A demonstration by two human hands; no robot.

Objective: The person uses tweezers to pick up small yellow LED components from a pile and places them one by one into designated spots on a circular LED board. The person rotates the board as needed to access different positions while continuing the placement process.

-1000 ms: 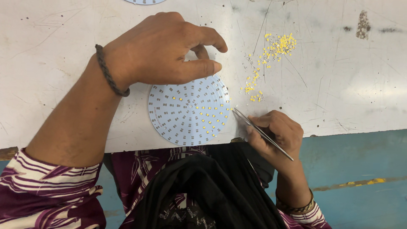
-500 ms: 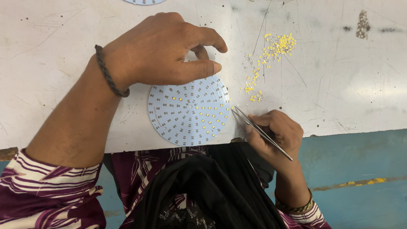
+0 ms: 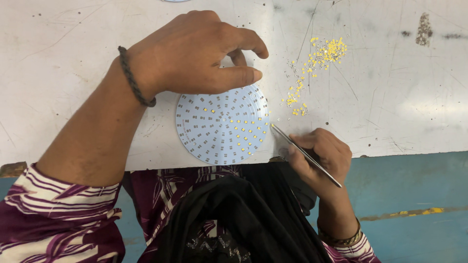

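The right hand [image 3: 319, 156] pinches a pair of thin metal tweezers [image 3: 304, 154], thumb and fingers clenched around the shaft near its middle. The tips point up and left from the grip and sit right at the right edge of the round white board [image 3: 222, 124], with a tiny yellow chip [image 3: 272, 125] at or between the tips; whether the tips actually clamp it is too small to tell. The back end of the tweezers sticks out down and right past the hand, over the table [image 3: 73, 73] edge.

The board lies flat on the white, scratched table, just left of the grip, its lower rim reaching the table's near edge. Yellow chips fill part of its pad rings, mostly on the right and lower side; the other pads are bare.

The left hand [image 3: 195, 53] rests above the board, up and left of the tweezers. Its fingertips [image 3: 251, 75] curl down over the board's top rim and steady it; the hand grasps nothing else. A dark braided band [image 3: 134, 78] circles the left wrist.

A loose scatter of yellow chips [image 3: 312, 63] lies on the table above the right hand, running up and right from near the tweezer tips.
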